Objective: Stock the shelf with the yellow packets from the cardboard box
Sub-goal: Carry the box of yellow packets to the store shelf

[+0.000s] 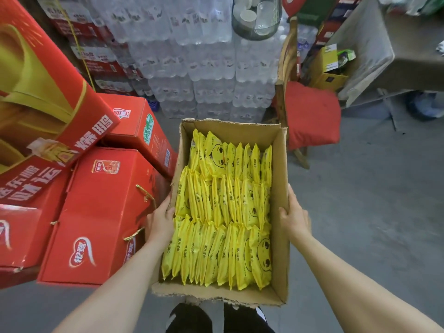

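Holding the cardboard box point(280, 212) by its two long walls, I stand over my black shoes point(189, 319), which show at 6 o'clock just under its near edge. My left hand point(160, 223) grips the wall at 9 o'clock, thumb hooked over the rim and touching the packets; my right hand point(295, 216) grips the wall at 3 o'clock the same way. Both grips are closed on cardboard, not on any packet.

Inside the box, the yellow packets point(225, 212) stand on edge in three rows, packed tight from the near end to the far end. As far as I can judge, none has come out, so the stocking itself has not begun; this looks like the carrying step.

No shelf shows from here, so the next move calls for bringing the box to it, keeping it level so the rows do not tip.

At 9 o'clock, red gift cartons point(96, 219) sit stacked just beside the box. Farther off, a red chair point(312, 114) stands at 1 o'clock, and shrink-wrapped water bottles point(204, 68) rise in a wall at 12 o'clock.
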The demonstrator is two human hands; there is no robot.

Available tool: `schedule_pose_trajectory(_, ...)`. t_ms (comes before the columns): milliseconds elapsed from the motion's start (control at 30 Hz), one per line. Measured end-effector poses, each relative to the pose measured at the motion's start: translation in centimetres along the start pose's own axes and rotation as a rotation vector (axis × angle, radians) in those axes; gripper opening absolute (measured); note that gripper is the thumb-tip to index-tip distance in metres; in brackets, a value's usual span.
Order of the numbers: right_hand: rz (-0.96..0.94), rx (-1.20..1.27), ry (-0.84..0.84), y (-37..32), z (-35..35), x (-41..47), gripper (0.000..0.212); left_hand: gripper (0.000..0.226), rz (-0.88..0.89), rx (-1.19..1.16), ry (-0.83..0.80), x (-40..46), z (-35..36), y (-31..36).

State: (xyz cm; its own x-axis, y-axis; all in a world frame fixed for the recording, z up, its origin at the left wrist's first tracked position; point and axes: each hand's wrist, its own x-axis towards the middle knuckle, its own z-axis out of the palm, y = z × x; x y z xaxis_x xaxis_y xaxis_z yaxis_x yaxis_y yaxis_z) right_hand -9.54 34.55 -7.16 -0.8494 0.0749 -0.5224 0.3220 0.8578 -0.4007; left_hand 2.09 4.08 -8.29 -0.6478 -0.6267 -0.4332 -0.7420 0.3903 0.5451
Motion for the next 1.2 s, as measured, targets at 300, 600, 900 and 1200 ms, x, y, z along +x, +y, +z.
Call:
schedule_pose_trajectory(300, 0.118, 0.046, 0.125, 6.6, -0.8, -11.0, 0.073, 0.043, 0.167, 0.118, -0.211, -4.4, 0.4, -2.7)
schedule_pose_trajectory(600, 0.354, 0.293, 0.248, 16.8, 0.7, -24.8, 0.074, 0.044, 0.517, 0.275, -0.383, -12.0, 2.2, -0.4)
schedule_pose_trajectory(900, 0.631, 0.549, 0.455, 32.3, 4.1, -39.4, 0.064, 0.049, 0.794, 0.428, -0.590, -26.1, 10.1, 2.5)
schedule_pose_trajectory(1200, 0.776, 0.738, 0.632, 49.3, 4.6, -55.8, 0.066, 0.046, 1.086, 0.552, -0.732, -48.6, 19.0, 3.8)
